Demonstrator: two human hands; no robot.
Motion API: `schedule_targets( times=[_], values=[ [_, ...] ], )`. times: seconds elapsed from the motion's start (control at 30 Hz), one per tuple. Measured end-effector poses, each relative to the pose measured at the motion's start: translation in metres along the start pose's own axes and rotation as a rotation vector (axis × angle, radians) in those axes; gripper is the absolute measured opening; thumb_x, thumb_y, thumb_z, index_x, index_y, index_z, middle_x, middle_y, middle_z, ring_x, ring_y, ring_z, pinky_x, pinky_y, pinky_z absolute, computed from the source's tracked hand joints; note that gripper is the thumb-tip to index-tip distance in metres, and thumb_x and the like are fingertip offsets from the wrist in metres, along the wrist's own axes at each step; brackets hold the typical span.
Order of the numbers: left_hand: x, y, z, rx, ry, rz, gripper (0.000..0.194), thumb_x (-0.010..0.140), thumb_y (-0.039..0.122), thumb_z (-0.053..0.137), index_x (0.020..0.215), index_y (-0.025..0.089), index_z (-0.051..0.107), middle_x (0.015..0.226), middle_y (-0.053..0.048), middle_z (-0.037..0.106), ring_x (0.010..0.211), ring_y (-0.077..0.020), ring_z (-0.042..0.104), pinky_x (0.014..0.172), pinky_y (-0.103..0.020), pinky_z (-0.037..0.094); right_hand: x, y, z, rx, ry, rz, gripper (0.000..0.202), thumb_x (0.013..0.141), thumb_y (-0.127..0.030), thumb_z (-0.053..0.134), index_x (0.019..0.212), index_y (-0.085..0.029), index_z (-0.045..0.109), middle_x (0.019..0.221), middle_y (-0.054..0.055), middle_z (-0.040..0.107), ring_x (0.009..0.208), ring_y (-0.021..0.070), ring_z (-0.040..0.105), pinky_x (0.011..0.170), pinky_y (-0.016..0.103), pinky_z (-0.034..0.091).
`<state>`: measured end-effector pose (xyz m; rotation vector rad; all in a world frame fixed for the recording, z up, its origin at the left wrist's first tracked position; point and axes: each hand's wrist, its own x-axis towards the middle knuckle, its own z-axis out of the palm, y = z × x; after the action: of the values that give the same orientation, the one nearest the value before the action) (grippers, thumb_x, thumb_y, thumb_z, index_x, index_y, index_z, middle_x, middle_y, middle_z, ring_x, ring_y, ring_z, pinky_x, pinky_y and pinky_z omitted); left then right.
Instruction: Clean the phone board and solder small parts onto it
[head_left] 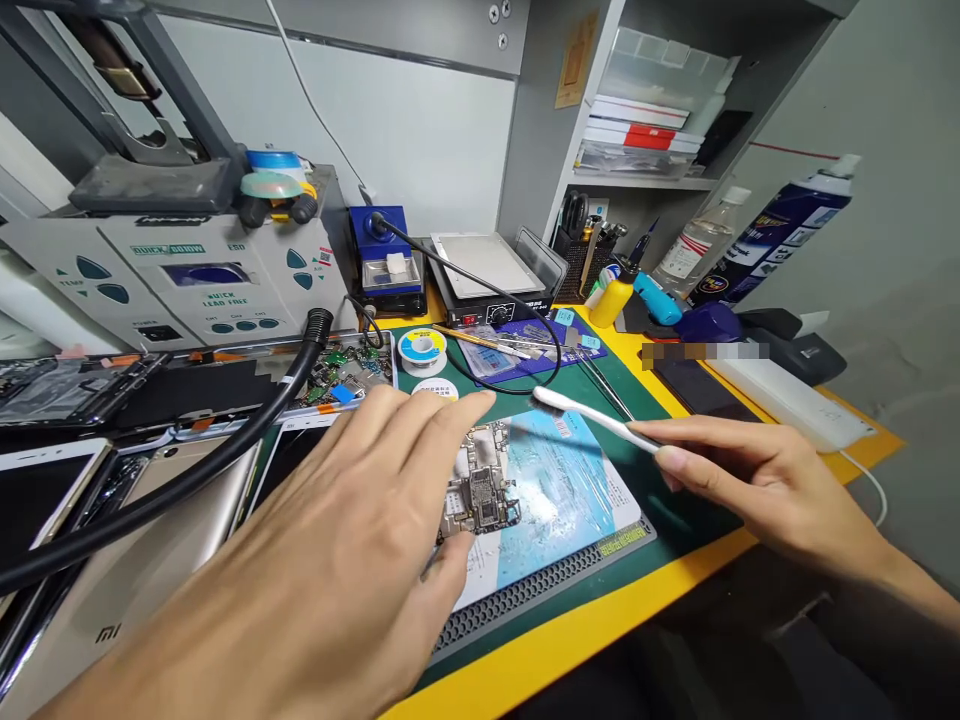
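My left hand reaches across the front of the bench, its thumb and fingers closed on the left side of a phone circuit board. Part of the board is hidden behind that hand. Under the board lies a blue and white printed sheet on a grey pad with a honeycomb edge. To the right, my right hand pinches the handle of a white toothbrush. The dark bristles hang above the sheet's back part, right of the board and apart from it.
A black hose arches over several phones on the left, before a hot air station. Behind the sheet are a solder spool, tweezers and a heating plate. Bottles and a spray can stand at right.
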<state>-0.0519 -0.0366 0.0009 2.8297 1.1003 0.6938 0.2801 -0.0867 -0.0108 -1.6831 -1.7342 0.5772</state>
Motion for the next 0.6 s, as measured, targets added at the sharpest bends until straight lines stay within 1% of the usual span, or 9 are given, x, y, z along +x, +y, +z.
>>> schedule_targets(
  times=[0.07, 0.13, 0.2, 0.27, 0.37, 0.5, 0.57, 0.6],
  values=[
    [0.001, 0.001, -0.001, 0.029, -0.008, 0.017, 0.059, 0.094, 0.022, 0.055, 0.152, 0.021, 0.042, 0.133, -0.011, 0.063, 0.123, -0.0339, 0.060, 0.102, -0.050, 0.051, -0.005, 0.004, 0.000, -0.012, -0.011, -0.011, 0.033, 0.092, -0.053, 0.079, 0.113, -0.029, 0.088, 0.095, 0.008, 0.085, 0.067, 0.0196, 0.072, 0.056, 0.025, 0.055],
    [0.001, 0.001, -0.002, 0.033, -0.030, 0.010, 0.059, 0.096, 0.025, 0.054, 0.153, 0.023, 0.040, 0.135, -0.010, 0.062, 0.125, -0.0342, 0.059, 0.104, -0.050, 0.049, -0.010, 0.007, 0.001, -0.029, -0.009, -0.044, 0.026, 0.096, -0.046, 0.077, 0.114, -0.031, 0.088, 0.095, 0.008, 0.085, 0.072, 0.0207, 0.074, 0.058, 0.024, 0.056],
    [0.001, 0.001, -0.002, 0.019, -0.047, -0.002, 0.058, 0.096, 0.027, 0.055, 0.152, 0.025, 0.041, 0.135, -0.009, 0.062, 0.124, -0.0341, 0.059, 0.105, -0.050, 0.049, -0.012, 0.008, 0.002, -0.041, -0.016, -0.071, 0.024, 0.099, -0.042, 0.074, 0.115, -0.031, 0.087, 0.098, 0.008, 0.085, 0.079, 0.0229, 0.077, 0.064, 0.025, 0.060],
    [0.000, 0.001, -0.002, 0.005, -0.048, -0.009, 0.058, 0.096, 0.029, 0.055, 0.152, 0.027, 0.041, 0.134, -0.009, 0.062, 0.124, -0.0342, 0.059, 0.105, -0.050, 0.050, -0.013, 0.008, 0.003, -0.056, -0.038, -0.092, 0.025, 0.100, -0.043, 0.073, 0.116, -0.030, 0.087, 0.101, 0.009, 0.086, 0.084, 0.0249, 0.079, 0.073, 0.027, 0.064],
    [0.000, 0.001, -0.002, -0.007, -0.046, -0.009, 0.060, 0.096, 0.028, 0.055, 0.154, 0.027, 0.040, 0.135, -0.009, 0.062, 0.125, -0.0348, 0.060, 0.105, -0.051, 0.051, -0.013, 0.009, 0.005, -0.072, -0.073, -0.129, 0.025, 0.100, -0.043, 0.072, 0.118, -0.032, 0.086, 0.107, 0.006, 0.086, 0.090, 0.0243, 0.081, 0.082, 0.029, 0.067],
    [0.001, 0.000, -0.002, -0.040, -0.051, -0.062, 0.052, 0.094, 0.031, 0.056, 0.146, 0.026, 0.050, 0.130, -0.011, 0.065, 0.120, -0.0374, 0.064, 0.100, -0.056, 0.056, -0.012, 0.009, 0.008, -0.064, -0.105, -0.156, 0.023, 0.101, -0.040, 0.072, 0.120, -0.037, 0.084, 0.111, 0.001, 0.086, 0.093, 0.0204, 0.082, 0.085, 0.025, 0.067],
    [0.002, -0.001, -0.002, -0.078, -0.079, -0.102, 0.053, 0.093, 0.034, 0.056, 0.145, 0.023, 0.054, 0.129, -0.013, 0.067, 0.117, -0.0400, 0.065, 0.098, -0.060, 0.058, -0.013, 0.008, 0.009, -0.075, -0.109, -0.160, 0.023, 0.101, -0.039, 0.072, 0.120, -0.038, 0.083, 0.112, -0.001, 0.086, 0.093, 0.0191, 0.083, 0.086, 0.024, 0.067],
    [0.003, -0.001, -0.003, -0.110, -0.102, -0.119, 0.055, 0.092, 0.035, 0.055, 0.146, 0.021, 0.054, 0.130, -0.014, 0.068, 0.119, -0.0410, 0.065, 0.100, -0.062, 0.057, -0.013, 0.008, 0.010, -0.086, -0.111, -0.168, 0.023, 0.101, -0.039, 0.071, 0.120, -0.038, 0.083, 0.112, -0.001, 0.086, 0.093, 0.0188, 0.083, 0.086, 0.024, 0.067]
  ],
)
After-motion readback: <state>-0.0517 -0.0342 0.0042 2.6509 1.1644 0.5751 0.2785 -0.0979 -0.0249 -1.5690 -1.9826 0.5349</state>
